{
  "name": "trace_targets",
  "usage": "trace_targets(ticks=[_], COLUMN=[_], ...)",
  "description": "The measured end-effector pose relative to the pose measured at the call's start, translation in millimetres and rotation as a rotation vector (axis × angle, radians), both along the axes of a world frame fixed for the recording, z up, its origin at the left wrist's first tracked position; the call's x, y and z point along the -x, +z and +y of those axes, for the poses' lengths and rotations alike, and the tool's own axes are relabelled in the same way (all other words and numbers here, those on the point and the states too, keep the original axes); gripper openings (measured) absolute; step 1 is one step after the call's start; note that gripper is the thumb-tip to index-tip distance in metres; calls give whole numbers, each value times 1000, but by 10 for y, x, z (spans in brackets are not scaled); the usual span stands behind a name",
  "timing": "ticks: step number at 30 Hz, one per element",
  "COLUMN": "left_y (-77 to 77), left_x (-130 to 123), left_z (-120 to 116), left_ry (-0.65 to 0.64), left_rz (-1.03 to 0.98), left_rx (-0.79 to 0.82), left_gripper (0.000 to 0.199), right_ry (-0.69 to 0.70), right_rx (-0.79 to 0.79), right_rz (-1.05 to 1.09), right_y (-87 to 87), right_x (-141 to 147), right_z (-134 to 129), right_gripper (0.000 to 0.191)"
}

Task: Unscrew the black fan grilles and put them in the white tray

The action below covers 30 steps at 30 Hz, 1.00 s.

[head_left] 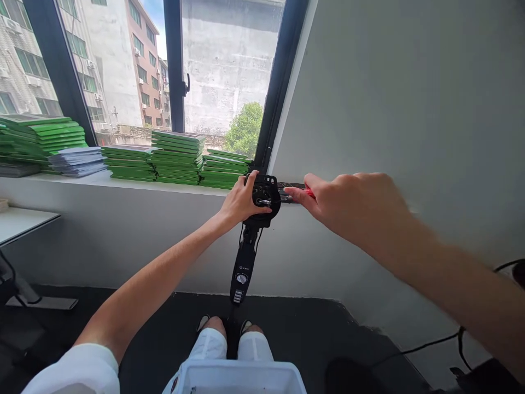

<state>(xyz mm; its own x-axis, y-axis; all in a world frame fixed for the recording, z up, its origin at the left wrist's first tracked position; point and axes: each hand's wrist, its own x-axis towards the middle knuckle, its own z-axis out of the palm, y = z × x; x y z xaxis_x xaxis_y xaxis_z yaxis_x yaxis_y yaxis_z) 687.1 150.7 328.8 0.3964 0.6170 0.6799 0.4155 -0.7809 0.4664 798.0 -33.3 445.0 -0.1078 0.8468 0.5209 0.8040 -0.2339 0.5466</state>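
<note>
A black pedestal fan without blades or grille stands upright before me, its round motor head at sill height. A metal shaft sticks out from the head. My left hand is wrapped around the head's left side, thumb below and fingers on top. To the right of it, my right hand is closed around a red-handled tool; its kind is mostly hidden by the fingers. A dark, flat-looking piece shows between the tool and the head. Below, the fan's control panel has a silver knob and several buttons.
Stacks of green books and white papers line the window sill. A white tub is at my lap. A table corner juts in at left. Cables run along the right wall.
</note>
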Motion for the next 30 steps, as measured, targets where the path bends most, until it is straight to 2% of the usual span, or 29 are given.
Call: trace_targets(ticks=[5,10,13,15,18,22,26,30], left_y=[-6,20,28,28,23,14,12,17], left_x=[-5,-2,2,3,-1,-6,-7,-6], left_z=[17,-2,-12,-12,-7,0,-1,-8], left_ry=[-25,-16,-22,-19,-14,-33,-24,-18], left_rz=[4,29,28,23,14,-8,-1,14], left_rx=[6,41,42,42,44,32,38,46], left_gripper=[111,110,110,110,110,110,110,111], right_ry=[38,-69,4,-7,-87,-40,-121,-43], right_rx=[124,87,152,131,53,124,65,135], right_rz=[129,-23,57,60,13,97,75,169], right_y=[7,-3,4,7,7,4,-6,-20], right_x=[-72,33,63,61,55,75,99,59], right_z=[-16,-57,-63,-65,-65,-59,-53,-46], right_gripper=[42,52,37,39,53,44,52,43])
